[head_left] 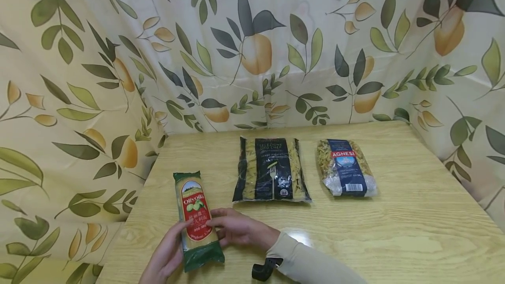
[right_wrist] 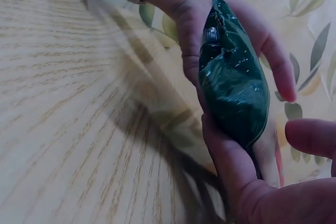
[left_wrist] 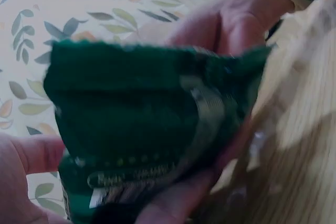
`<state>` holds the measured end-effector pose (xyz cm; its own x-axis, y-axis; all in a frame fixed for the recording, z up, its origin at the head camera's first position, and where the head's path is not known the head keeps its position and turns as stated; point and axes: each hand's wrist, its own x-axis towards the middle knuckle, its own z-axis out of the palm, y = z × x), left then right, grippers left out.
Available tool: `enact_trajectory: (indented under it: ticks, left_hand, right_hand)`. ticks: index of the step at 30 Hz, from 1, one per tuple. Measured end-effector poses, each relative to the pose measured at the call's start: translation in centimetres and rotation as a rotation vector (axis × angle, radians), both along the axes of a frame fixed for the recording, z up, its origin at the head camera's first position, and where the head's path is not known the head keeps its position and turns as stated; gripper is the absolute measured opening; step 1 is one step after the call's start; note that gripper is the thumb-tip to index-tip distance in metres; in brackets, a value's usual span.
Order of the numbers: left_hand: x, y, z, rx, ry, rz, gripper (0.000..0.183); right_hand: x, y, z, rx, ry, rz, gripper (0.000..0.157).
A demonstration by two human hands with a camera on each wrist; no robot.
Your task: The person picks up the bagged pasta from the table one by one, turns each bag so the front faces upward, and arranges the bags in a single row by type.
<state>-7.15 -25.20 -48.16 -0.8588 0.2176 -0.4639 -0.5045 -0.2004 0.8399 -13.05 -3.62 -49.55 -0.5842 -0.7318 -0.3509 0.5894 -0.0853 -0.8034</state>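
A pack of spaghetti (head_left: 197,214), with green ends and a red Olivoila label, is held between both hands at the front left of the table. My left hand (head_left: 167,249) grips its left edge, thumb over the front. From the other side my right hand (head_left: 242,230) holds the right edge, with its thumb at the label and other fingers partly hidden behind. In the left wrist view the green end (left_wrist: 142,103) faces the camera, the lower fingers (left_wrist: 178,198) under it. The right wrist view shows the pack's crinkled green end (right_wrist: 233,87) raised off the table, between both hands.
A black-banded bag of penne (head_left: 272,170) lies at the middle back of the wooden table (head_left: 414,231). Right of it is a blue-banded Agnesi pasta bag (head_left: 347,168). Leaf-and-fruit patterned curtains (head_left: 252,56) enclose the back and sides.
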Motion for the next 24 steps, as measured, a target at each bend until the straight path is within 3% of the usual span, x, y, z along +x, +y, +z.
enact_trajectory:
  ticks: [6, 15, 24]
  left_hand:
    - [0.1, -0.3, -0.1, -0.023, 0.010, -0.024, 0.076]
    - [0.4, -0.7, -0.5, 0.038, -0.007, -0.052, 0.070]
    - [0.8, -1.1, -0.7, 0.062, 0.053, -0.077, 0.071]
  right_hand:
    - [-0.1, -0.2, -0.1, 0.024, 0.009, -0.008, 0.068]
    - [0.3, -0.6, -0.1, 0.005, -0.011, -0.012, 0.070]
    - [0.5, -0.7, 0.6, -0.020, -0.023, -0.114, 0.069]
